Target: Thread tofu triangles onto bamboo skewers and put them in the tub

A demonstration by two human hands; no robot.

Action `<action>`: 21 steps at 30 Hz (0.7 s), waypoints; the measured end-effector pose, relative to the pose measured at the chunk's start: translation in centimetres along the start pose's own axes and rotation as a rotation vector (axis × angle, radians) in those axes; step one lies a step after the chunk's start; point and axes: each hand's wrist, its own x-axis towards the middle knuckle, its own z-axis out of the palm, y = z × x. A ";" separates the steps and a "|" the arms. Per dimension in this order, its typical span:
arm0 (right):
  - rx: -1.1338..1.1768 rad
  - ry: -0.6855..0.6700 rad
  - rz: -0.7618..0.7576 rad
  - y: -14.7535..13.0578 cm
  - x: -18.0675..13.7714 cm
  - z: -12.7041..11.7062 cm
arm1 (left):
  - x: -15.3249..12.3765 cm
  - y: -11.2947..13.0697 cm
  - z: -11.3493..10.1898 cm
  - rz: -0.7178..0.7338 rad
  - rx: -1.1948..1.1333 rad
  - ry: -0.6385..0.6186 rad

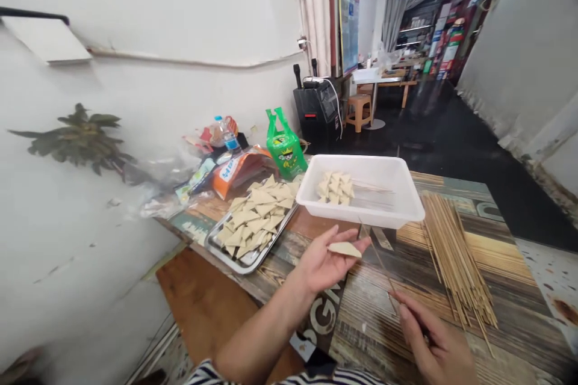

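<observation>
My left hand point(323, 261) lies palm up, thumb and fingertips pinching a flat tofu triangle point(344, 249) just in front of the white tub point(388, 216). My right hand point(436, 346), farther from the tub and off to the right, pinches a skewer point(379, 264) by its butt. Its long axis slants up-left, tip just right of the triangle. Left of the tub sits a steel tray point(246, 266) of triangles, and right of it a skewer bundle point(456, 252) on the table point(361, 316).
</observation>
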 end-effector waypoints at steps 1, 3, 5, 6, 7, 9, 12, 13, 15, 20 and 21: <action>-0.006 -0.005 0.005 0.1 0.0 -0.1 | -0.5 0.3 -0.4 -0.039 0.028 0.021; -0.011 -0.014 -0.011 0.1 0.2 -0.2 | -1.3 1.4 -0.9 -0.026 0.076 0.018; 0.008 -0.014 -0.047 -0.4 0.6 -0.2 | -1.7 2.7 -1.1 0.101 0.120 -0.012; 0.025 -0.012 -0.070 -0.7 0.8 -0.2 | -1.8 3.2 -1.3 0.170 0.143 -0.013; 0.042 -0.012 -0.093 -1.0 1.0 -0.1 | -1.8 3.6 -1.5 0.226 0.165 0.008; 0.059 -0.025 -0.142 -1.6 1.4 0.1 | -1.6 3.9 -2.4 0.291 0.197 0.086; 0.043 -0.087 -0.204 -1.6 1.3 0.5 | -0.6 3.0 -4.5 0.295 0.191 0.158; 0.031 -0.108 -0.209 -1.3 1.1 0.6 | -0.2 2.5 -5.1 0.290 0.175 0.143; 0.004 -0.129 -0.194 -0.6 0.6 0.8 | 0.8 1.5 -5.9 0.286 0.126 0.090; -0.073 -0.124 -0.139 1.9 -0.2 0.6 | 2.5 0.0 -4.2 0.185 0.022 0.051; -0.091 -0.121 -0.147 2.4 -0.3 0.5 | 2.6 -0.1 -3.7 0.153 0.017 0.051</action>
